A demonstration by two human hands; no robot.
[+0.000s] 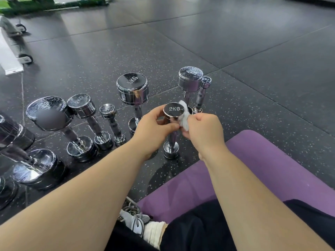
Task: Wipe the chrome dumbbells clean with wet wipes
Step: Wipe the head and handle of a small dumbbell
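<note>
Fingers [170,126] of left hand [154,128] around dumbbell [173,109], right hand [203,131] around wipe [184,120]

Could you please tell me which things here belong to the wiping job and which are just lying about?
Job: 2KG dumbbell in the left hand; wet wipe in the right hand; 5KG dumbbell and other chrome dumbbells.
Just lying about: purple mat; wheeled white frame; grey shoe.

Dark, white-flecked rubber floor tiles [253,51] stretch across a gym, pale light glancing off them. A purple mat [262,169] lies at lower right; a white wheeled frame [9,58] stands far left, a green strip [27,7] beyond.
</note>
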